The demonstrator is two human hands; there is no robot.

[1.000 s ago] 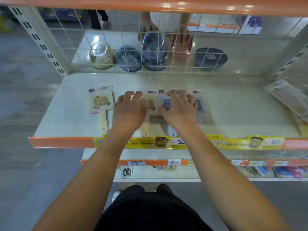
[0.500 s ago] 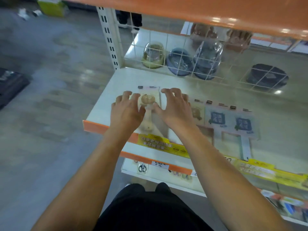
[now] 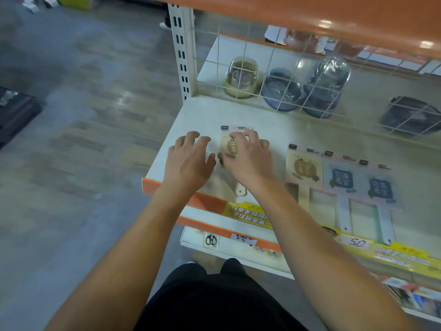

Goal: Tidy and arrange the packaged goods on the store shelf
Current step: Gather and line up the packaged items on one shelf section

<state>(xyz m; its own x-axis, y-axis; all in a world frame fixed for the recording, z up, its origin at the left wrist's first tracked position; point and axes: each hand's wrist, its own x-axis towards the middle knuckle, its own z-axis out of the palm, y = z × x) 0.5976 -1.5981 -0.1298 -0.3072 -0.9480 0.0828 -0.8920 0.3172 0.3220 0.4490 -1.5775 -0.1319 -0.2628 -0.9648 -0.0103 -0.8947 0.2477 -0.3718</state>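
Observation:
A beige packaged item [image 3: 230, 145] with a flat handle [image 3: 239, 190] lies at the left end of the white shelf [image 3: 205, 113]. My left hand [image 3: 188, 161] rests on its left side with fingers spread. My right hand [image 3: 249, 158] presses on its right side, covering much of it. To the right, a second beige package [image 3: 304, 168] and two blue packages [image 3: 342, 179] [image 3: 380, 187] lie in a row, handles pointing toward the front edge.
A wire grid [image 3: 274, 75] closes the shelf's back; wrapped bowls and jars [image 3: 281, 89] stand behind it. An orange shelf [image 3: 334, 17] hangs overhead. A slotted post [image 3: 181, 48] marks the left end. Yellow price strips [image 3: 250, 213] line the front edge, above a lower shelf [image 3: 229, 247].
Both hands have moved left from the middle packages onto the leftmost beige package and stay on it. My view has swung to the left end of the shelf.

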